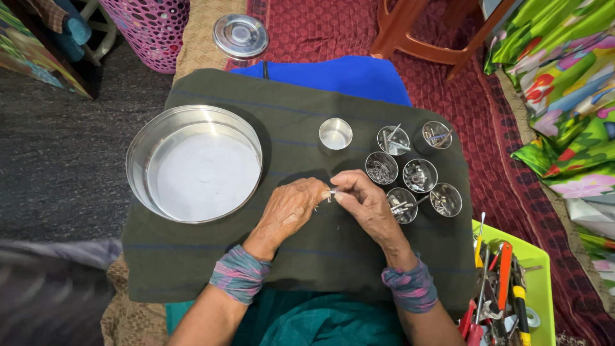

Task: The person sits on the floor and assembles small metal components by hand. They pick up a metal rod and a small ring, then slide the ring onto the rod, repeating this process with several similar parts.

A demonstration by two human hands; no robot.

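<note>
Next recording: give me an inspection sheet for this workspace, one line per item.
Surface: dark green cloth spread over a patterned mat, with a blue cloth under its far edge.
Job's things: a small metal part pinched between both hands; seven small steel cups, six holding small metal hardware, one empty.
Clutter: large empty steel pan; steel lid; green tray of hand tools.
Grippers: left hand and right hand meet at the fingers on the part.
Cables: nothing seen.
Surroundings: pink perforated basket, wooden stool legs, floral fabric.
</note>
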